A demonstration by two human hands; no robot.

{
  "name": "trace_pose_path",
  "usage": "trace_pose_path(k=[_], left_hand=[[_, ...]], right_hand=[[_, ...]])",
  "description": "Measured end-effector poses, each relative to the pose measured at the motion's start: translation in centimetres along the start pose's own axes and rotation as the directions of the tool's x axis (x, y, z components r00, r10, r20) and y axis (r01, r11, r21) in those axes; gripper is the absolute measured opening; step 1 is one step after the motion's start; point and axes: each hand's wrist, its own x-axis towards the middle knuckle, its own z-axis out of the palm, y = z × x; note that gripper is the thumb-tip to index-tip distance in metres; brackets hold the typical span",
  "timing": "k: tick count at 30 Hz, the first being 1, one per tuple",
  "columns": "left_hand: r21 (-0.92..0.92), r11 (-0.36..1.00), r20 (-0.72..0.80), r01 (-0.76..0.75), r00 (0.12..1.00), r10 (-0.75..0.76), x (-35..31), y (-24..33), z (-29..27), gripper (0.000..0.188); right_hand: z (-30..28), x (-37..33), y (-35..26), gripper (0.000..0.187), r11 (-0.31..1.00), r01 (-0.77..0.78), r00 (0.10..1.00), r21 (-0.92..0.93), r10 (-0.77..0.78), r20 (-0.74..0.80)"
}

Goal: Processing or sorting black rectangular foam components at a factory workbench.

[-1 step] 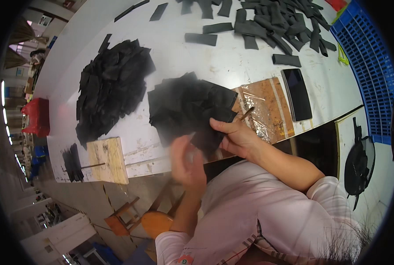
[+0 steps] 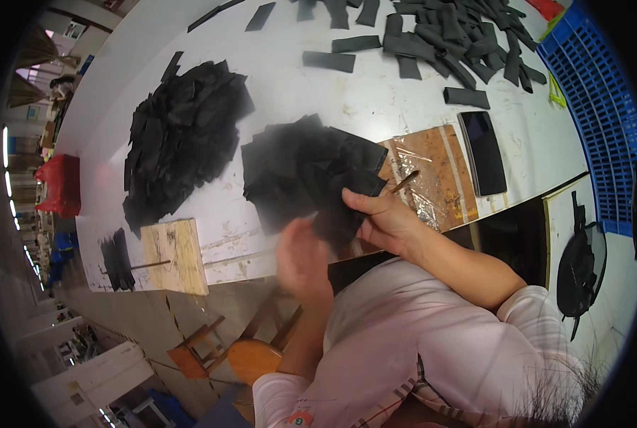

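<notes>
My right hand (image 2: 383, 217) is closed on a black fabric piece (image 2: 338, 220), its thumb pressed on top. A thin brown stick-like tool (image 2: 407, 181) pokes out beyond that hand; whether the fingers hold it is hidden. My left hand (image 2: 302, 258) is raised just left of the fabric piece, its fingers smeared by motion. Directly beyond both hands lies a loose heap of black fabric pieces (image 2: 279, 160), which overlaps the held piece. Farther left is a taller heap of black fabric pieces (image 2: 183, 135).
A brown board (image 2: 432, 153) with clear film and a phone (image 2: 483, 153) lie to the right. Dark folded strips (image 2: 440, 36) cover the far right, beside a blue crate (image 2: 589, 93). A wooden block (image 2: 174, 258) and a dark brush-like piece (image 2: 117, 260) sit at the left edge.
The left hand has shifted very slightly and stays blurred. The right hand keeps its hold on the fabric piece. The whole view has moved a little.
</notes>
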Motion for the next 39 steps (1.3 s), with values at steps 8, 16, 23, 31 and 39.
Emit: trace_pose_path(k=[8, 16, 23, 31, 39], left_hand=[[-0.496, 0.745, 0.274, 0.446, 0.895, -0.353, 0.6, 0.2, -1.3, 0.025], [-0.331, 0.854, 0.225, 0.401, 0.913, -0.341, 1.3, 0.1, -2.0, 0.014], [-0.228, 0.897, 0.200, 0.380, 0.919, -0.339, 1.0, 0.7, -1.9, 0.014], [-0.024, 0.925, 0.169, 0.379, 0.914, -0.370, 1.1, 0.4, -1.8, 0.011], [0.266, 0.951, 0.095, 0.158, 0.977, -0.189, 0.7, 0.6, -0.6, 0.007]], right_hand=[[1.4, -1.0, -0.2, 0.028, 0.998, 0.004, 1.000, -0.056, -0.003, 0.021], [1.0, -1.0, -0.1, 0.025, 0.996, 0.013, 1.000, -0.090, -0.013, -0.001], [0.7, -0.9, 0.1, 0.022, 0.988, 0.045, 0.999, -0.150, -0.048, -0.016], [0.6, -0.9, 0.6, 0.027, 0.910, 0.214, 0.974, -0.356, -0.226, 0.008], [2.2, -4.7, -0.5, 0.027, -0.377, 0.205, 0.868, -0.903, -0.357, 0.346]])
